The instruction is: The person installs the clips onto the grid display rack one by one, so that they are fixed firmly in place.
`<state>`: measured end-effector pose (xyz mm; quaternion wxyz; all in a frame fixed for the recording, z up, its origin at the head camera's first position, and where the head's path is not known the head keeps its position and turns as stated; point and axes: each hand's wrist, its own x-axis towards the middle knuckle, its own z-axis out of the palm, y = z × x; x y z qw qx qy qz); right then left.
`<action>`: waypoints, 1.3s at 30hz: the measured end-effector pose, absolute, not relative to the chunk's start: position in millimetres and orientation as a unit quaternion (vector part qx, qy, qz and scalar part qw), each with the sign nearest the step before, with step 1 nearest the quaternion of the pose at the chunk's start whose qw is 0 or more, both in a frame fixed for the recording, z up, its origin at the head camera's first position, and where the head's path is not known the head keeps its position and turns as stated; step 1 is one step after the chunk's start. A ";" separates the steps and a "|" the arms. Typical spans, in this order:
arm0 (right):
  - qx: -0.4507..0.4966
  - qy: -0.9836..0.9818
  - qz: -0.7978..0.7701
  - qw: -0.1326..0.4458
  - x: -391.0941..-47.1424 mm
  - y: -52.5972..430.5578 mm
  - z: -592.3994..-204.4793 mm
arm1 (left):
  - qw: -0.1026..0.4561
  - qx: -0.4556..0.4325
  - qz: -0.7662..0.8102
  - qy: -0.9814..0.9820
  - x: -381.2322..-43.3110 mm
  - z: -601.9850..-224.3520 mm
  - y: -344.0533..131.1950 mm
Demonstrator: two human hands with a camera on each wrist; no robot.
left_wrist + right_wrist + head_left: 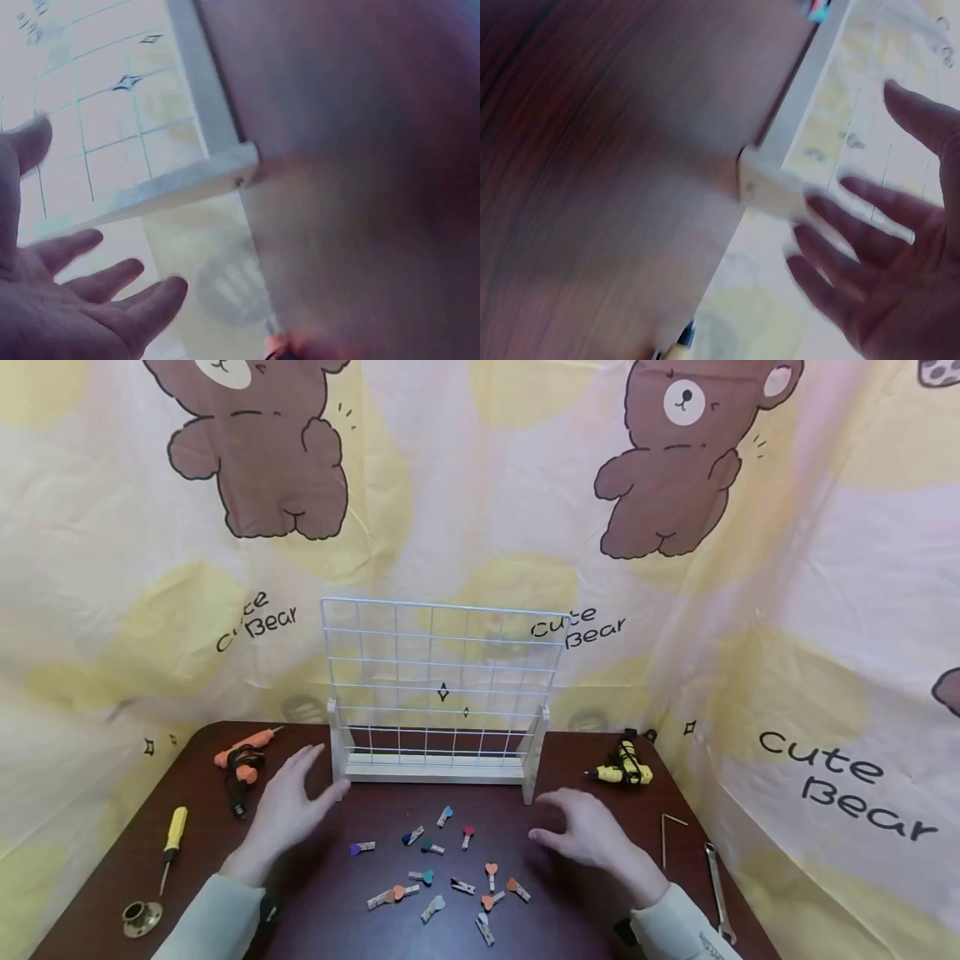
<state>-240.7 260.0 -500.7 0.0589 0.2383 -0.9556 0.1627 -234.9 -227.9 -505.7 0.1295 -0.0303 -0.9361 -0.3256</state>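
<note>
Grid rack (430,690): centre of the head view, upright at the far side of the bench (315,893); wire panel in a wooden stand.
Left hand (288,806): left of centre, near the rack's left end; fingers parted, nothing held.
Right hand (588,832): right of centre, near the rack's right end; fingers loosely bent, unladen.
Rack handling: probably light, stiff, wire smooth; best taken by both wooden side supports (339,743), since the panel may shift.
Heart pegs (462,886): lower centre, scattered; likely very light, hard; pinch across the sides.
Left tools: orange tool (243,756), screwdriver (174,831).
Right tools: yellow tool (626,768), hex key (663,843), wrench (717,889).
</note>
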 end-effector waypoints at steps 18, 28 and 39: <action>0.347 -0.916 0.161 -0.120 -222.8 215.7 -517.5 | 0.175 0.127 -0.521 -0.826 -274.6 -515.6 -214.9; 0.426 -0.873 0.235 0.022 -249.3 197.7 -453.9 | 0.179 0.139 -0.542 -0.810 -284.2 -520.8 -204.9; 0.395 -0.837 0.357 0.127 -324.1 70.0 -273.7 | 0.177 0.158 -0.550 -0.801 -279.9 -519.1 -204.8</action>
